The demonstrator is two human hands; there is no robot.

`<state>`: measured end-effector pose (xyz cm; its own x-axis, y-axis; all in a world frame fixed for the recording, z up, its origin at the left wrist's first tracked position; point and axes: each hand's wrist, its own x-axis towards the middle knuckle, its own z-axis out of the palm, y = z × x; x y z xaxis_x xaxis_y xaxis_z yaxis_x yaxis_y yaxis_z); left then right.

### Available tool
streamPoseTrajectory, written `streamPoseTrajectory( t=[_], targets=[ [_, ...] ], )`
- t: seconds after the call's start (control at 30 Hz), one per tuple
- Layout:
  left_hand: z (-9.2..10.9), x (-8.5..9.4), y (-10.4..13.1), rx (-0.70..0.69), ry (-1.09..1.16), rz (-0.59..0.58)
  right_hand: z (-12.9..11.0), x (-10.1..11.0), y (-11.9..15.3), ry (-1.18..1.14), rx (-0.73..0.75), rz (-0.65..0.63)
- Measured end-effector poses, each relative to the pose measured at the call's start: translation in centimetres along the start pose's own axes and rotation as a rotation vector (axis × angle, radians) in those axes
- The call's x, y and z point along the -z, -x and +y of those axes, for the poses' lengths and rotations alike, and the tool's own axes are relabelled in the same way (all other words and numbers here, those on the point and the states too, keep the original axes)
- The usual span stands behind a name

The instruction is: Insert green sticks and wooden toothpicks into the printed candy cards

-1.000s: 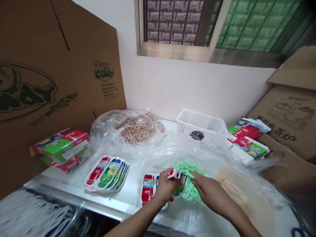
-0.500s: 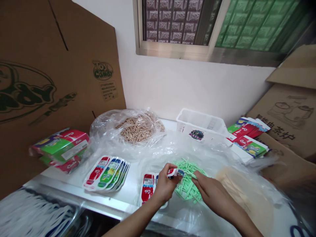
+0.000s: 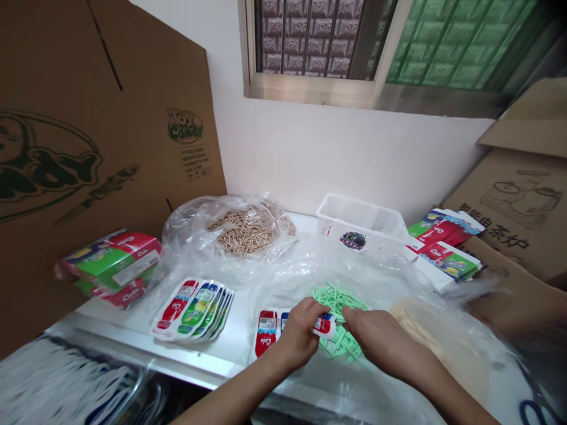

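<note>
1. Here's the packet [image 3: 326,326], red, white and blue at its exposed end, between the two hands and in front of the green sticks [image 3: 330,294].
2. Its visible part points rightward out of the left hand [image 3: 300,335], dipping a little; the rest hides behind the fingers, so its full long axis can't be read.
3. The left hand has it, pinched firmly by the look of things, wrist coming up from the lower left.
4. Now the right hand [image 3: 378,339]: fingertips bunched narrow, right at the packet's free end. Touching it, or gripping a stick? Can't tell from here.
5. So the left is the holding hand, and the right faces that free end from the other side, just beside it.
6. Moving out: a Cola pack [image 3: 267,332] lies flat just left of the left hand.
7. Farther left, a fan of packs [image 3: 195,311] overlaps on the table [image 3: 188,358]; brown sticks [image 3: 245,235] sit beyond, bagged in clear plastic.
</note>
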<state>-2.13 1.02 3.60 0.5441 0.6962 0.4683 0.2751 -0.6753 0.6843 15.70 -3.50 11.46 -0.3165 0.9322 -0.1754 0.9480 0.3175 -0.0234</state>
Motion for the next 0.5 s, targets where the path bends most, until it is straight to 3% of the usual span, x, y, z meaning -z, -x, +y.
streamPoseTrajectory(
  t=[0.17, 0.37, 0.5],
  targets=[
    [0.4, -0.2, 0.1, 0.036, 0.015, 0.04, -0.2, 0.1, -0.3, 0.035, 0.005, -0.033],
    [0.4, -0.2, -0.2, 0.343, 0.255, 0.11, 0.2, 0.0, 0.6, -0.092, -0.012, 0.062],
    [0.5, -0.2, -0.4, 0.423, 0.347, 0.157, 0.5, -0.5, 0.8, -0.138, -0.006, 0.113]
  ],
)
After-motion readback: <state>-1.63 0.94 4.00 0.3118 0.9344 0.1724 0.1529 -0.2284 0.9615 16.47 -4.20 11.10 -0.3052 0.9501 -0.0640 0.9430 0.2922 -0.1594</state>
